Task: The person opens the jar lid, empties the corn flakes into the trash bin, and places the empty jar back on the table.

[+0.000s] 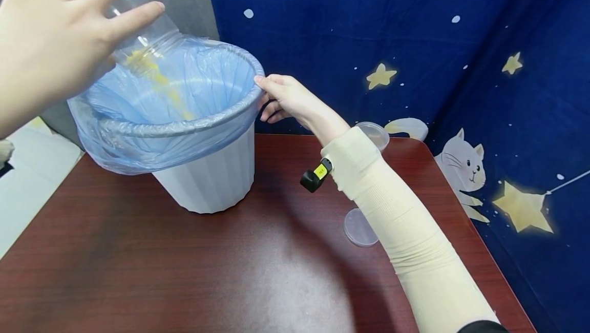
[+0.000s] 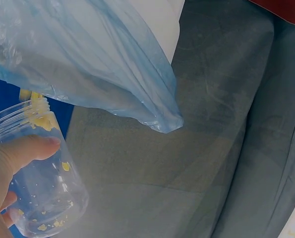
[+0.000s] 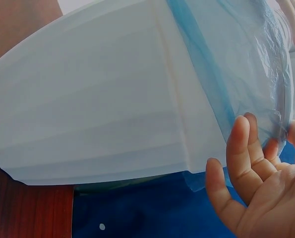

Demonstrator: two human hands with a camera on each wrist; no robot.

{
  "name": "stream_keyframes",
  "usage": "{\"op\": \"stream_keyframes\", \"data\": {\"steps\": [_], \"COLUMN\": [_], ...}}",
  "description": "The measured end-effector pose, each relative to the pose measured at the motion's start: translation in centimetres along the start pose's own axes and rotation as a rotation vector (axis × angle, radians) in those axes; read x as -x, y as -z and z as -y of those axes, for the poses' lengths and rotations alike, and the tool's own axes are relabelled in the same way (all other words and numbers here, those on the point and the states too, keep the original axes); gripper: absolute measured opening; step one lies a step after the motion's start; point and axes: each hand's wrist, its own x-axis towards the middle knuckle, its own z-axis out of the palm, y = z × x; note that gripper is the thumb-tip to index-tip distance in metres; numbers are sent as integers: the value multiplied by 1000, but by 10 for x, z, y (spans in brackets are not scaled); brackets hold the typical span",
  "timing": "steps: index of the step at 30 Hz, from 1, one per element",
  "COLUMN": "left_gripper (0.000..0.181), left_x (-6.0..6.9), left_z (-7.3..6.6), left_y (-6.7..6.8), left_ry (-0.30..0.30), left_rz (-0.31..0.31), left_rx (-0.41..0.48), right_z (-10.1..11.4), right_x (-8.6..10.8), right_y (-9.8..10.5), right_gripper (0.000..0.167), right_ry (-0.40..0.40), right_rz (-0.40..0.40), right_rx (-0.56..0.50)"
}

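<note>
My left hand (image 1: 60, 36) grips a clear plastic jar (image 2: 55, 178), tilted mouth-down over the far left of the bin's rim. Yellow flakes (image 1: 159, 79) stream from its mouth; the left wrist view shows some bits still sticking inside. Below stands a white ribbed bin (image 1: 212, 179), lined with a blue plastic bag (image 1: 216, 84) folded over the rim. At the right side of that rim, my right hand (image 1: 292, 100) pinches the edge between thumb and index finger. In the right wrist view its other fingers (image 3: 239, 144) hang loosely beside the bag.
A clear round lid (image 1: 361, 228) lies on the dark red table (image 1: 193, 271), partly behind my right forearm. Another clear round container (image 1: 374, 136) is near the back edge. White sheets (image 1: 37, 179) lie at the left; a blue starry curtain (image 1: 322, 25) hangs behind.
</note>
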Motion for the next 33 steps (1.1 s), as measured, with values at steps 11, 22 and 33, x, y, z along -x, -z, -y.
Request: {"op": "stream_keyframes", "data": {"steps": [11, 22, 33], "left_gripper": [65, 75, 73], "left_x": [2, 3, 8], "left_z": [5, 7, 3], "left_y": [-15, -24, -23], "left_ry": [4, -80, -161], "left_rz": [41, 38, 69], "left_rx": [-68, -502, -845], "right_z": [1, 1, 1], "right_x": [2, 2, 2], "right_y": [0, -1, 0], "right_gripper": [30, 31, 31], "right_ry": [-8, 3, -3], "right_rz": [0, 2, 3], "right_rx": [7, 11, 6]}}
